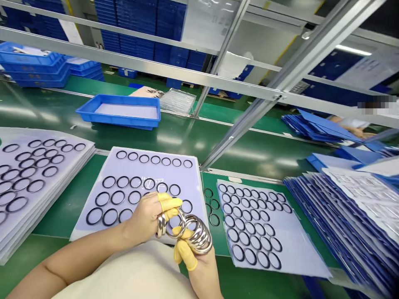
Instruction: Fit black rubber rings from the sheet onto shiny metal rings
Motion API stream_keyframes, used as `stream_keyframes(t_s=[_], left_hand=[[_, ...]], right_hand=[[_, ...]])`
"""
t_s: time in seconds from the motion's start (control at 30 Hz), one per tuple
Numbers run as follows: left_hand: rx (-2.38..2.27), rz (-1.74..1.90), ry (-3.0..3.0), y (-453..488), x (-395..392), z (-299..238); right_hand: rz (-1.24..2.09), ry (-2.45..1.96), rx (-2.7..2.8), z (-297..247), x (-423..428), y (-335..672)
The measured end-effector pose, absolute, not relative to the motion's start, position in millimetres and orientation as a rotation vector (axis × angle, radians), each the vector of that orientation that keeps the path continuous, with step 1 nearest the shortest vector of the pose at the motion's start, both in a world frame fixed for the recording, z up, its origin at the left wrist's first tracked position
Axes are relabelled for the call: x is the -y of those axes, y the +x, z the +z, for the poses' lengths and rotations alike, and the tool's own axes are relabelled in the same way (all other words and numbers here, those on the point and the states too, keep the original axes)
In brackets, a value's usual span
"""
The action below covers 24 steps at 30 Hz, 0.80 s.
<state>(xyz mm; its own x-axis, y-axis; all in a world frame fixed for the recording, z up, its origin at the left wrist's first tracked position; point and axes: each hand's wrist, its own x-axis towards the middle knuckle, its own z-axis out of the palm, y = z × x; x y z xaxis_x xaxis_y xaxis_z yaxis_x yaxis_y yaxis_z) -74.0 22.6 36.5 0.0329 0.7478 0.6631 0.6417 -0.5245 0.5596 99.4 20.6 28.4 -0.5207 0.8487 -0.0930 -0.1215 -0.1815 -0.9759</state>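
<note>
Two hands of mine are up over the near edge of the middle sheet, and the shiny rings are in them. My right hand (202, 274) holds a stack of silver metal rings (198, 235), and my thumb (182, 254) in its yellow cap presses on the stack from the near side. My left hand (145, 220) is at the other end of the stack. Its fingers (170, 203), two with yellow caps, are bent close together, and they touch the top silver ring. One more silver ring (161, 225) stands just under them. Three white sheets of black rings lie on the green table (52, 224): a tall pile at the left, the middle sheet (140, 166) under my hands, and one more (299, 253) at the right. The far row of the middle sheet has seven black rings (155, 160). Four loose black rings (211, 206) lie on the table just past its right edge, in the gap between the two sheets. Past the far edge, green table runs to one blue tray (118, 110).
</note>
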Motion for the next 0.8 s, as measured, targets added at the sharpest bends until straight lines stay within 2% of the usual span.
stream_keyframes(t_s=[0.17, 0.3, 0.6, 0.8], left_hand=[[-1.453, 1.493, 2.261, -68, -31, 20], [-1.49, 1.426, 2.099, -63, -35, 9], [-1.707, 1.328, 1.629, -27, -52, -16], [-1.664, 1.4, 1.141, 25, -71, -43]], right_hand=[[1.643, -1.006, 1.245, -1, -19, 105], [1.255, -1.309, 1.431, -39, -39, 138], [0.518, -2.285, 1.534, -114, -179, 368], [0.334, -2.624, 1.691, -157, -266, 490]])
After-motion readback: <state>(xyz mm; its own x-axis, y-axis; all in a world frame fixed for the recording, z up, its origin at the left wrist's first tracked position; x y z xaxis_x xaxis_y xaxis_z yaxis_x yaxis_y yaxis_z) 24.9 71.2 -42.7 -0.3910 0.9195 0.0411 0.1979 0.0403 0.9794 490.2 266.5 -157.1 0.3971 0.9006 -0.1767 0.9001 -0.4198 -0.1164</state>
